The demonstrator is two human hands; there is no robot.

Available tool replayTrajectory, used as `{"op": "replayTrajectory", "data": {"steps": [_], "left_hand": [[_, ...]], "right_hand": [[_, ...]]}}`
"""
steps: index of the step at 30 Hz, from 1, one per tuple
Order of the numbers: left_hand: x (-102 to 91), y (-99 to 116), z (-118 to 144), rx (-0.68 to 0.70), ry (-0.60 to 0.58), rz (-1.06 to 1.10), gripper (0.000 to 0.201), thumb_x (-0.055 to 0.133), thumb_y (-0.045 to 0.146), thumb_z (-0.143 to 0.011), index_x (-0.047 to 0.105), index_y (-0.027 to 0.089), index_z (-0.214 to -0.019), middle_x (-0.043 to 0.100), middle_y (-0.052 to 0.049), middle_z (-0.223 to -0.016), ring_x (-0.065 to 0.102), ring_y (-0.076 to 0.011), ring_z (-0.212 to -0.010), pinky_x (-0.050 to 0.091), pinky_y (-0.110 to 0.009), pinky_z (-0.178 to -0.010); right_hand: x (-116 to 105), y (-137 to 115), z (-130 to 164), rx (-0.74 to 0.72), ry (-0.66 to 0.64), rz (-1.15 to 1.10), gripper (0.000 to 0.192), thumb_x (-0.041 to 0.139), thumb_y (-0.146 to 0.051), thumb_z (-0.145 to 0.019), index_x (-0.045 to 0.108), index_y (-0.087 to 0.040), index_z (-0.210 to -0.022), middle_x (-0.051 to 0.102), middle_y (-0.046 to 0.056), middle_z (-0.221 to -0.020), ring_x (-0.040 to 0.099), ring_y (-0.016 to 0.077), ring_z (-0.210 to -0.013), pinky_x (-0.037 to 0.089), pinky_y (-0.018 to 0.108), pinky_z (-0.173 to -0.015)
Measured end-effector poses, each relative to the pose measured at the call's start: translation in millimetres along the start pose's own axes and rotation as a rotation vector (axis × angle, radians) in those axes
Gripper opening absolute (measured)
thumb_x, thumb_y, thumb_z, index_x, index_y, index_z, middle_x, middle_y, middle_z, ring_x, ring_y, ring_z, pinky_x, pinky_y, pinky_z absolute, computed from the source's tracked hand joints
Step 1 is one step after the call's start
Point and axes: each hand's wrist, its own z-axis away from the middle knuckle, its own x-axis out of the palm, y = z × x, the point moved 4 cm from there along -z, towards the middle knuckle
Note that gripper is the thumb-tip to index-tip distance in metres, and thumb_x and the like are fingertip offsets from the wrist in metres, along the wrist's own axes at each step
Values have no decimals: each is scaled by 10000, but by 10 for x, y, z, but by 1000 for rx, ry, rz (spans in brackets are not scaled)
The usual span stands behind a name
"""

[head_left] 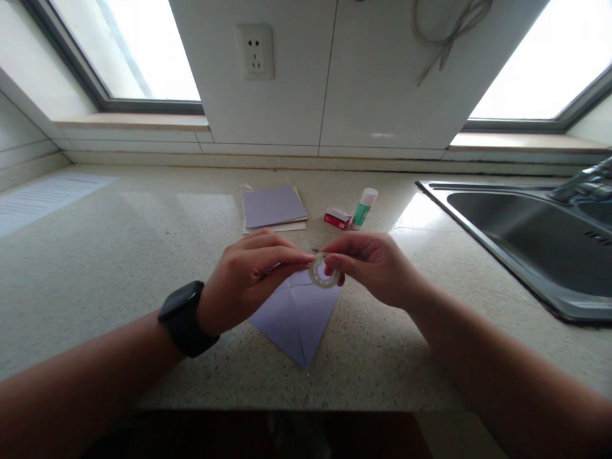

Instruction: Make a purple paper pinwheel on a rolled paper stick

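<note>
My right hand [375, 264] holds a small roll of clear tape [322, 271] between thumb and fingers, just above the counter. My left hand [251, 277], with a black watch [184, 317] on the wrist, pinches at the roll's left edge with its fingertips. Under both hands lies a folded lilac paper [296, 315] with creases, its point toward me. Whether a strip of tape is pulled free is too small to tell.
A stack of lilac and yellow paper sheets [273, 207] lies behind the hands. A small red box [338, 218] and a glue stick [364, 208] sit to its right. A steel sink [535, 239] is sunk in the speckled counter [119, 268] at right.
</note>
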Motion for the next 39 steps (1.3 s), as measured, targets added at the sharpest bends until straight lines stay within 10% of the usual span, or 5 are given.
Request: {"op": "replayTrajectory", "data": {"steps": [39], "left_hand": [[63,-42,15,65,-62,-56,94,708,181,-926,764,161,-999,757,-40,-909,659,-149,-859,513,-264,-786]], "right_hand": [[91,132,-7,72,-76,-55,217,847,-342,-776,748,-153,-819,719,14,-653,657,115,-580,530,231,-543]]}}
